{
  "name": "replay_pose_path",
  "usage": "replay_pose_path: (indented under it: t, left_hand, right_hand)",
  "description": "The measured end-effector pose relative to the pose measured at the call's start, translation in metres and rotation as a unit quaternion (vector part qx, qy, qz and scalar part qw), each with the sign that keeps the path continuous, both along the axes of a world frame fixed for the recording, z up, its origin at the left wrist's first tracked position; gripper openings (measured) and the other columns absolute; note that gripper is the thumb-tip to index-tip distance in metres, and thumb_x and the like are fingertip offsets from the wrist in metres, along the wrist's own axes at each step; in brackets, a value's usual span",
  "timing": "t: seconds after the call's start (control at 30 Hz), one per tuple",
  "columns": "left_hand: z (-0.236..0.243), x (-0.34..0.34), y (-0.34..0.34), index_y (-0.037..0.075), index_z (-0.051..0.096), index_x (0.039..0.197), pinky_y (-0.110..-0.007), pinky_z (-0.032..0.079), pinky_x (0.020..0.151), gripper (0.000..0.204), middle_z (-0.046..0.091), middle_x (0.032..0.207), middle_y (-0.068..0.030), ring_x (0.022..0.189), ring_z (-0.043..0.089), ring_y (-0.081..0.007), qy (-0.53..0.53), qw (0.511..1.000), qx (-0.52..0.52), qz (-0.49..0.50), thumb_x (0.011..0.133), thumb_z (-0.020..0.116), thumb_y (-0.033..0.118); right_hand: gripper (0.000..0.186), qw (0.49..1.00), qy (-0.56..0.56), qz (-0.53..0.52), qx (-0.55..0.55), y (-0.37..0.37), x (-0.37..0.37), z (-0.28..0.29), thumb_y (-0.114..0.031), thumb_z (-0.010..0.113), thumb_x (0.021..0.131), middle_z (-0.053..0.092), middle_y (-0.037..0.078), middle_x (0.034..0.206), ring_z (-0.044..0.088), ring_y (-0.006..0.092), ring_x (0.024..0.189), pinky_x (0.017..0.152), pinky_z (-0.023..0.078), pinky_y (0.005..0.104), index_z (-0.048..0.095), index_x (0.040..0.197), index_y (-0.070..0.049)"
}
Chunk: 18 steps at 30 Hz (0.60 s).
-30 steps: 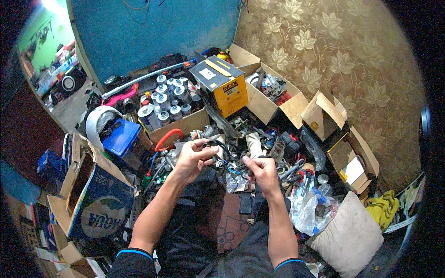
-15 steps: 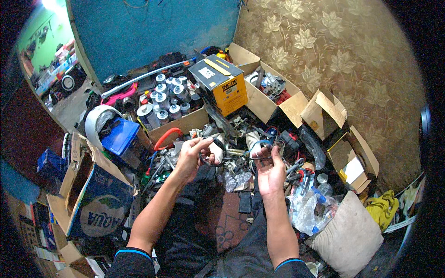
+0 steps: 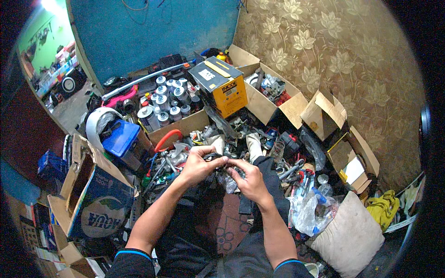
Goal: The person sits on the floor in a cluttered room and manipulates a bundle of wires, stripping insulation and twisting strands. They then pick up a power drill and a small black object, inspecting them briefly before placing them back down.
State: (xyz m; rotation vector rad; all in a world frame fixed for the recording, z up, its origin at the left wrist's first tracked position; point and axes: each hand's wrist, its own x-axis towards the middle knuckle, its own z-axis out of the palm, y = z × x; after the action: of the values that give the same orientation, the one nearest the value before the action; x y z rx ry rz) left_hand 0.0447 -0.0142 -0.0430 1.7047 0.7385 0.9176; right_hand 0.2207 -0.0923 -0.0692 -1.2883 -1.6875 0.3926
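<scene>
My left hand (image 3: 199, 165) is closed, thumb and fingers pinching a small black bundle that looks like thin wire (image 3: 215, 159). Against it, my right hand (image 3: 251, 181) has its fingertips pressed together at the bundle's right side. The fingers cover most of the piece, so its exact shape is hidden. Both hands meet above my lap, in front of a pile of loose metal and plastic parts. Just beyond them my two feet in pale socks (image 3: 253, 144) show among the parts. To the left of my hands a red curved handle or hose (image 3: 168, 139) sticks up.
A yellow and black box (image 3: 230, 98) stands ahead, beside several spray cans (image 3: 162, 102). Open cardboard boxes (image 3: 293, 109) line the right wall. At left are a blue-lidded container (image 3: 121, 138) and a blue carton (image 3: 103, 206). A grey cushion (image 3: 350, 236) lies at right, near plastic bags (image 3: 308, 215).
My right hand has turned over from palm up and moved left to meet my left hand. The black piece, stretched between the hands before, is now gathered at their fingertips.
</scene>
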Motion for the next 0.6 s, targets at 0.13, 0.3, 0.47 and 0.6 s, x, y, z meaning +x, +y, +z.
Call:
replay_pose_path:
  t: [0.13, 0.3, 0.47, 0.6]
  left_hand:
    - [0.001, 0.001, -0.002, 0.004, 0.066, 0.069, -0.022, 0.035, 0.05, 0.021, 0.055, 0.058, 0.0064, 0.057, 0.045, -0.0012, 0.026, 0.996, 0.054, 0.065, 0.078, 0.077, 0.021]
    - [-0.003, -0.001, -0.006, 0.006, 0.05, 0.054, -0.024, 0.03, 0.046, 0.04, 0.045, 0.052, 0.0074, 0.054, 0.038, -0.0011, 0.062, 0.991, 0.01, 0.118, 0.075, 0.079, 0.022]
    - [-0.01, 0.002, -0.003, 0.006, 0.046, 0.05, -0.025, 0.025, 0.045, 0.045, 0.04, 0.05, 0.0075, 0.052, 0.034, -0.002, 0.078, 0.993, 0.061, 0.07, 0.073, 0.08, 0.024]
    - [-0.011, 0.001, 0.002, 0.006, 0.049, 0.052, -0.025, 0.026, 0.046, 0.041, 0.042, 0.05, 0.008, 0.052, 0.035, -0.0018, 0.046, 0.995, 0.046, 0.081, 0.075, 0.078, 0.024]
  right_hand:
    - [0.022, 0.994, 0.033, 0.009, -0.099, -0.002, 0.001, 0.001, -0.024, 0.065, 0.084, 0.068, 0.012, 0.088, 0.066, 0.0294, 0.08, 0.07, 0.051, 0.0359, 0.069, 0.095, -0.006]
    - [0.018, 0.988, -0.061, 0.029, -0.138, -0.006, 0.002, 0.009, -0.014, 0.062, 0.086, 0.067, 0.013, 0.081, 0.065, 0.0226, 0.075, 0.068, 0.049, 0.0327, 0.066, 0.096, 0.0]
    - [0.019, 0.968, -0.039, 0.108, -0.222, -0.002, 0.012, -0.003, -0.013, 0.058, 0.087, 0.066, 0.014, 0.084, 0.063, 0.0229, 0.074, 0.07, 0.049, 0.0321, 0.064, 0.1, 0.0]
    - [0.019, 0.977, 0.049, 0.094, -0.185, -0.003, 0.012, -0.002, -0.019, 0.059, 0.087, 0.065, 0.014, 0.088, 0.063, 0.0294, 0.081, 0.072, 0.049, 0.0365, 0.066, 0.096, -0.003]
